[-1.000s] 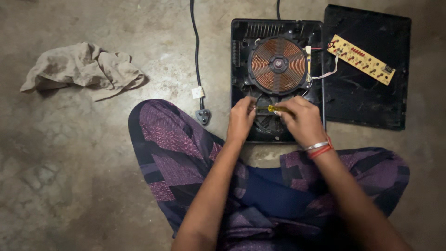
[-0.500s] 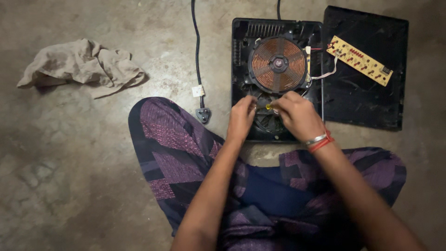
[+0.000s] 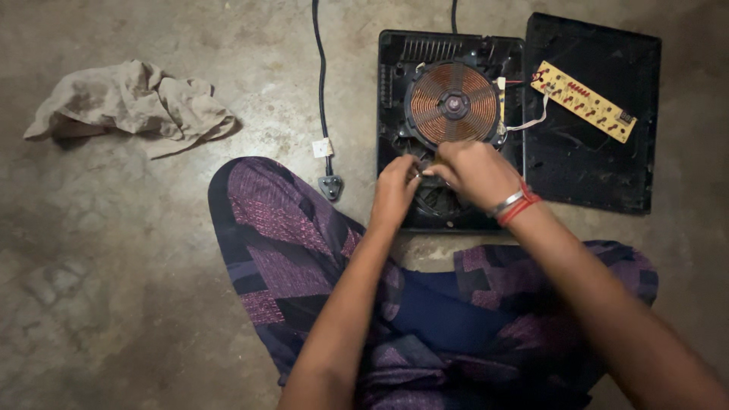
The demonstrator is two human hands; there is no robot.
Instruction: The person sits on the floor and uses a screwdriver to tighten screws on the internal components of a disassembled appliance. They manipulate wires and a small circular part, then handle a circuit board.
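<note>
An opened black induction cooker base lies on the floor in front of my crossed legs, its copper coil exposed. Both my hands work just below the coil, over the dark fan area. My right hand, with red and silver bangles at the wrist, is closed around a small yellow-handled tool, only partly visible. My left hand has its fingers bunched against the tool's tip; what they pinch is hidden.
The cooker's black top cover lies to the right, with a yellow circuit board on it, wired to the base. A black cord ends in a plug left of the cooker. A crumpled beige cloth lies far left.
My right hand has shifted slightly up and left, closer to the coil and my left hand. The left hand has barely moved.
</note>
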